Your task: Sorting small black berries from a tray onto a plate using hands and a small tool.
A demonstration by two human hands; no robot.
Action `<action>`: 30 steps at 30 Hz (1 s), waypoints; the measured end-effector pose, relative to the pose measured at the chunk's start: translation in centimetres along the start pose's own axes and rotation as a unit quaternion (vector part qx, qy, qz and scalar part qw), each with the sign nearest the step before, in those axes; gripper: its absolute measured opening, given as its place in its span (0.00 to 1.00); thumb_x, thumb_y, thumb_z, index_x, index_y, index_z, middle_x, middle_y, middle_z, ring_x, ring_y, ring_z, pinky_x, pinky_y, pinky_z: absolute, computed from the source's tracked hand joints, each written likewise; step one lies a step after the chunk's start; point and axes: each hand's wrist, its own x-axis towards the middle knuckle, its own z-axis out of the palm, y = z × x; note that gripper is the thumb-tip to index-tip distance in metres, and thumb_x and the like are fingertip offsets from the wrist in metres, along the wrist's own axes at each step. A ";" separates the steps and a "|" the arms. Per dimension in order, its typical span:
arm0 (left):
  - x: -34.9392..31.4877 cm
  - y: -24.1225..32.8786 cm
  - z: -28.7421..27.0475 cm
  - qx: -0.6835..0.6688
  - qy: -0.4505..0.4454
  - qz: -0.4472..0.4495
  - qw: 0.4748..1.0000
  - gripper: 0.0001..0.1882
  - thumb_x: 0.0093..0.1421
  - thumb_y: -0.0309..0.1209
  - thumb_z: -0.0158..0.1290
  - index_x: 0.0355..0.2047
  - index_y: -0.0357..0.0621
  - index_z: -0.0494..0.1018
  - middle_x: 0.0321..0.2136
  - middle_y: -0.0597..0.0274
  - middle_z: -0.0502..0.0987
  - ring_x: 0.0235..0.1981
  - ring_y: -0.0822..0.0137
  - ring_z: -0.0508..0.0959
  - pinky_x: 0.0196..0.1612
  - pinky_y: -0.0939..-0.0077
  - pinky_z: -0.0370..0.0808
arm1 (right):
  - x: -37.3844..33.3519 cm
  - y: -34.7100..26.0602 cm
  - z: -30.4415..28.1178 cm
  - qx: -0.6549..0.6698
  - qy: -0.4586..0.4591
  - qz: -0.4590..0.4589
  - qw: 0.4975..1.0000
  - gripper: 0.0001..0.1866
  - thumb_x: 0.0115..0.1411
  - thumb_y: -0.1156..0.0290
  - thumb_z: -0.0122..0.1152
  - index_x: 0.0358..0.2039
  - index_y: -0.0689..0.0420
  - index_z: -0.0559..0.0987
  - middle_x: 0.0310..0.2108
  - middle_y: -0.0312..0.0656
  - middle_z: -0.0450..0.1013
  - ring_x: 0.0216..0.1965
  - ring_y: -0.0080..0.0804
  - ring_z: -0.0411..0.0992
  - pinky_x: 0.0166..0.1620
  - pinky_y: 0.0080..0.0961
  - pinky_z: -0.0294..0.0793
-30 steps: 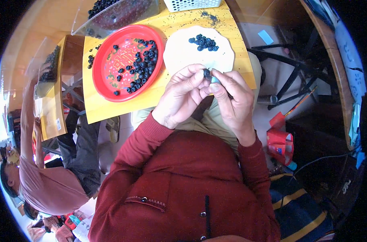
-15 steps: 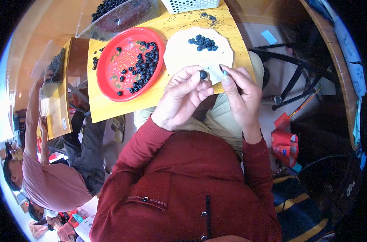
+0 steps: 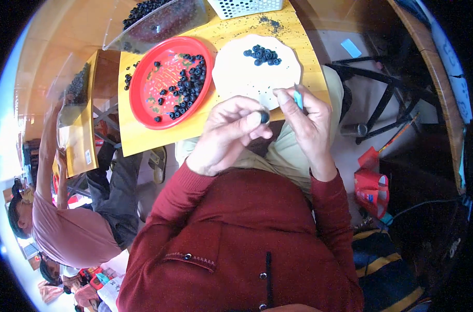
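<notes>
My left hand (image 3: 223, 132) pinches one small dark round piece (image 3: 264, 117), bead-like or berry-like, between thumb and forefinger above my lap. Close by on the right, my right hand (image 3: 312, 125) is closed around a slim tool with a teal handle (image 3: 299, 98). Its dark tip is too small to make out. A gap separates the tool from the dark piece. Beyond my hands lies a white scalloped plate (image 3: 228, 73) with a cluster of dark round pieces (image 3: 264, 55) and a few specks. Left of it, a red plate (image 3: 137, 93) holds many more, mostly along its right side.
A clear bin (image 3: 163, 26) of dark pieces and a white perforated basket (image 3: 241, 7) stand at the table's (image 3: 158, 141) far side. Dark crumbs (image 3: 270, 23) lie near the basket. At the left another person (image 3: 72, 229) sits at another table. A red bag (image 3: 371, 182) rests on the right.
My left hand has drawn slightly down and closer to me with the dark piece. My right hand has turned the tool, so more of its teal handle shows upright.
</notes>
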 end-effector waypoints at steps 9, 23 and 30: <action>-1.7 9.2 -2.8 0.684 0.245 0.168 0.666 0.08 0.54 0.20 0.59 0.36 0.35 0.78 0.31 0.59 0.80 0.31 0.73 0.78 0.38 0.79 0.75 | -0.5 1.2 -1.8 -0.041 0.077 0.013 0.996 0.09 0.63 0.72 0.60 0.37 0.65 0.80 0.24 0.28 0.70 0.26 0.11 0.62 0.29 0.13 0.63; 5.0 3.0 -1.0 0.833 0.096 0.198 0.507 0.14 0.52 0.31 0.61 0.39 0.43 0.78 0.31 0.52 0.79 0.33 0.53 0.80 0.36 0.62 0.77 | -1.3 1.6 -2.5 -0.053 0.092 -0.001 0.994 0.10 0.62 0.71 0.61 0.37 0.65 0.80 0.23 0.28 0.69 0.25 0.12 0.62 0.29 0.14 0.63; 9.7 0.5 -2.3 0.879 0.109 0.164 0.434 0.14 0.52 0.34 0.58 0.37 0.40 0.72 0.30 0.49 0.77 0.33 0.50 0.79 0.33 0.56 0.77 | -2.1 1.8 -3.8 -0.065 0.118 -0.013 0.991 0.09 0.62 0.71 0.61 0.36 0.65 0.81 0.22 0.29 0.70 0.25 0.11 0.63 0.28 0.14 0.64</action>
